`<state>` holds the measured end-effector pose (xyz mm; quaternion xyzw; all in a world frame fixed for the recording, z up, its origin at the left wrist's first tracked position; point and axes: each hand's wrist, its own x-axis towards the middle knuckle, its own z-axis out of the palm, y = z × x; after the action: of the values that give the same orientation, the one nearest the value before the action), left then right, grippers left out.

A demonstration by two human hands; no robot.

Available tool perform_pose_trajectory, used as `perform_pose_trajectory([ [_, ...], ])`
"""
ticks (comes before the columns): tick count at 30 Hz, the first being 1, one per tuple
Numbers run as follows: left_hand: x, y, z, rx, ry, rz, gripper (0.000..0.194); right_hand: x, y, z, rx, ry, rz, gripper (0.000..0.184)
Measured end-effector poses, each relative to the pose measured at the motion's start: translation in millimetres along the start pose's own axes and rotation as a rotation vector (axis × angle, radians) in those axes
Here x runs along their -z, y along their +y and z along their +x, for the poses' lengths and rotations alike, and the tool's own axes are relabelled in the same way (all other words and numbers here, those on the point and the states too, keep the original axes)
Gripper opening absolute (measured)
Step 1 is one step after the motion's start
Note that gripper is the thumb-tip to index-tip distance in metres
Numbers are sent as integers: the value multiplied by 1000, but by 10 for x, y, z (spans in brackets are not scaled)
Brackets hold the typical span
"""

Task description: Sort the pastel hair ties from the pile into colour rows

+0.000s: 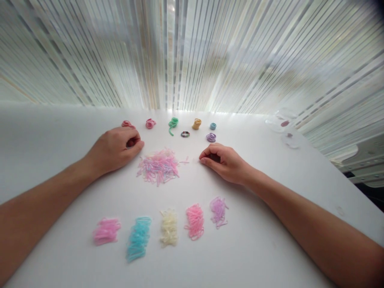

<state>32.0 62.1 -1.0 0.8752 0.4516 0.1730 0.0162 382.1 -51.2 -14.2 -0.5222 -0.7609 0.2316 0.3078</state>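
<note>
A loose pile of small pastel elastic bands (160,166), mostly pink and lilac, lies on the white table (168,270) between my hands. At its left, my left hand (115,150) rests with curled fingers and the thumb close to them; nothing shows in it. To the right of the pile, my right hand (223,162) is closed in a pinch, and what its fingertips hold, if anything, is too small to make out. Nearer to me lie sorted bunches of bands: pink (107,231), blue (139,239), cream (169,228), coral pink (195,221) and purple (219,211).
Behind the hands sit small coils: red (126,123), pink (150,123), green (173,123), yellow (197,124), blue (213,126) and purple (211,137). A multicoloured ring (185,134) lies among them. Clear plastic pieces (290,140) are at the far right, before a striped curtain (192,56).
</note>
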Motion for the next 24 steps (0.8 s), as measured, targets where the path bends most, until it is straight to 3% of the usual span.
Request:
perform_pose_trajectory([
  [13,-22,-19,1,-14,18,0,30,104,-78,-20,-153,-118,143,24],
  [24,23,5,7,2,-46,39,29,460,-298,7,-151,-363,144,21],
])
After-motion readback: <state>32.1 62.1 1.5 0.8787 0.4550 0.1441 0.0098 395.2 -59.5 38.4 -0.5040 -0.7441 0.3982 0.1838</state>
